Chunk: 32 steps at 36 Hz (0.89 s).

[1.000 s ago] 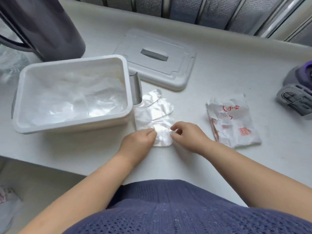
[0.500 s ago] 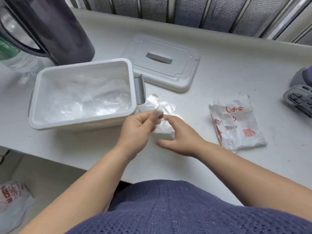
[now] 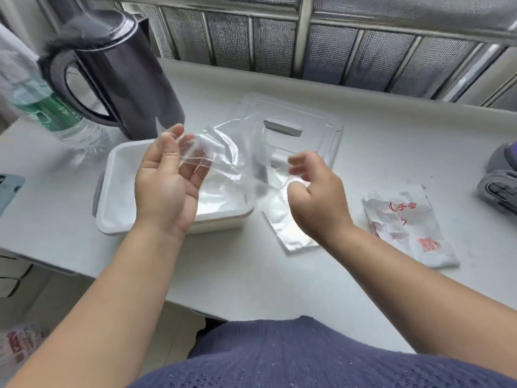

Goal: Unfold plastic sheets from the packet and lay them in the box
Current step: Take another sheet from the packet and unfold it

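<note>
A clear plastic sheet (image 3: pixel 237 152) is stretched in the air between my hands, above the white box (image 3: pixel 112 208). My left hand (image 3: pixel 165 186) pinches its left edge, palm up. My right hand (image 3: pixel 316 197) grips its right edge. The box holds crumpled clear sheets inside (image 3: pixel 221 197). Folded plastic sheets (image 3: pixel 288 231) lie on the table right of the box, partly behind my right hand. The crumpled white packet (image 3: pixel 411 228) with red print lies further right.
The box's grey lid (image 3: pixel 313 127) lies flat behind the box. A dark kettle (image 3: pixel 126 79) and a water bottle (image 3: pixel 53 113) stand at the back left. A grey and purple device (image 3: pixel 500 180) sits at the right edge, and a phone (image 3: pixel 8 189) at the left edge.
Both hands lifted one sheet off the folded stack on the table and pulled it apart in the air over the box. The camera view tilted up.
</note>
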Each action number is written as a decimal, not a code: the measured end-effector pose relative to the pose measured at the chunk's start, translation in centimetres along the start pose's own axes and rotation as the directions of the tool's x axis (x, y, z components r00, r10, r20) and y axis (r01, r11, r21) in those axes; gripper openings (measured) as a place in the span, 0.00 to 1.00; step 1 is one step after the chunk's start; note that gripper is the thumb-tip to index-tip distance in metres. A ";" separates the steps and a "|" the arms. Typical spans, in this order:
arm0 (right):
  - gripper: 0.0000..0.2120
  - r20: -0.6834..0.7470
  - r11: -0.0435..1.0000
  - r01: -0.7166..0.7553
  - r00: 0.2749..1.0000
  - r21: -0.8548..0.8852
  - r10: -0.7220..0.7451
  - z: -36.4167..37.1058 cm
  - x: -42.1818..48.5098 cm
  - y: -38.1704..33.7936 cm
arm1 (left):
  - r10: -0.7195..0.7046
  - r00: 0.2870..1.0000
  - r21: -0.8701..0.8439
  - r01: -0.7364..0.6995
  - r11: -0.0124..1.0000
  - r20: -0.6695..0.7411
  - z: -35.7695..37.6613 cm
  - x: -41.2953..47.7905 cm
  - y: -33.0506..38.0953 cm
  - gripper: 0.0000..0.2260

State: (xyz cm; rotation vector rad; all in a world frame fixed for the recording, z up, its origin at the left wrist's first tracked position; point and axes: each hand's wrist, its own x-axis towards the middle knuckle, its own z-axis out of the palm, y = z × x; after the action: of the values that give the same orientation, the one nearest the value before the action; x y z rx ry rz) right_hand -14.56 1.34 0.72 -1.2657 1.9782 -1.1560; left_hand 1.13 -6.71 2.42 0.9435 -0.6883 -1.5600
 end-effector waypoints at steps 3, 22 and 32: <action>0.09 0.166 0.954 -0.240 0.963 0.180 0.211 1.9 0.7 -2.6 | -0.087 0.996 -0.078 0.084 0.993 -0.033 -1.2 0.6 0.4 0.11; 0.25 0.299 0.987 -0.110 0.944 -0.114 0.140 12.4 7.2 -6.3 | 0.316 0.869 0.592 -0.034 0.805 -0.381 -10.7 4.6 5.5 0.16; 0.12 0.354 0.754 0.026 0.893 -0.656 0.277 14.2 7.1 -4.4 | -0.414 0.718 0.664 -0.687 -0.295 0.560 -9.7 7.5 2.1 0.15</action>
State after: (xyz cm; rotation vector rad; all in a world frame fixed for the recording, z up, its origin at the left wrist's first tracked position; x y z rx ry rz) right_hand -4.56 -11.31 -2.50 -1.5071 2.1230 -0.0439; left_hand 10.17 -13.83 -2.28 1.1913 -2.9859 -0.4782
